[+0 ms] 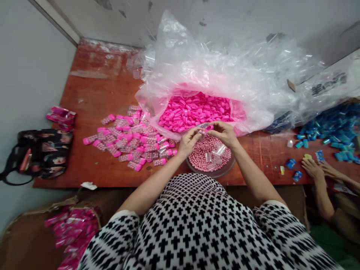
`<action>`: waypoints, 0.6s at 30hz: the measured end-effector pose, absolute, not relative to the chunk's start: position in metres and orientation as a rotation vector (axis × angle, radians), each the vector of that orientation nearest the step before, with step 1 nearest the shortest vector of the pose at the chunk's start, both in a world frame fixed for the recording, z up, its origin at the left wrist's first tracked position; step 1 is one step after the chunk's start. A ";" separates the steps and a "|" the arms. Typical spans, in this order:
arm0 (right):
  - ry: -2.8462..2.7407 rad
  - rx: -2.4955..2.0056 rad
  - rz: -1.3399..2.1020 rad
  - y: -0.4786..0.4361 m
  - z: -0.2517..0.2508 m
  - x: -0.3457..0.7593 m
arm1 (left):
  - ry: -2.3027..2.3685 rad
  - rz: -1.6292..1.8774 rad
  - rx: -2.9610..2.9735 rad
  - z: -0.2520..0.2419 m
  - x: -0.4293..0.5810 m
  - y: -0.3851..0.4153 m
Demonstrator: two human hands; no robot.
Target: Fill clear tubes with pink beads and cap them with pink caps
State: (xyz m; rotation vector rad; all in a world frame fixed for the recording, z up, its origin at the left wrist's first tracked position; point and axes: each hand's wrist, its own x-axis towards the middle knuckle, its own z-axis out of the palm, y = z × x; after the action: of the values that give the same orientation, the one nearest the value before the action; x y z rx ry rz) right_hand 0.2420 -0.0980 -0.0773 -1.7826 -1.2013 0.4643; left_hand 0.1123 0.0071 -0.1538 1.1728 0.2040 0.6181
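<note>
My left hand and my right hand meet above a round bowl of small pink beads. Both hands are closed in a pinch on one small clear container with a pink cap, held between their fingertips. A few empty clear containers lie on the beads in the bowl. Behind my hands, an open clear plastic bag holds a heap of pink caps. Left of the bowl lies a pile of filled, pink-capped containers on the red-brown table.
Another person's hands work at the right among blue caps and containers. A dark patterned bag hangs off the table's left edge, with pink packets above it. A box of pink packets sits below left.
</note>
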 end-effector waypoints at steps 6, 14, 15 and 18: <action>-1.086 -1.756 0.455 -0.107 -0.085 0.232 | 0.280 0.668 1.339 -0.157 0.100 0.003; -1.784 -2.063 0.246 -0.108 -0.063 0.212 | 0.285 0.737 1.570 -0.156 0.087 0.003; -1.819 -2.062 0.230 -0.109 -0.065 0.211 | 0.279 0.739 1.582 -0.156 0.085 0.002; -1.888 -2.047 0.190 -0.115 -0.068 0.206 | 0.240 0.727 1.620 -0.155 0.079 0.003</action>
State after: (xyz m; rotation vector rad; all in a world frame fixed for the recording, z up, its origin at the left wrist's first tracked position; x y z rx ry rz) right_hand 0.2056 -0.1146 -0.0683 -2.0469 -1.8881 0.1897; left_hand 0.0793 0.0032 -0.1549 1.6197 0.2403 0.7266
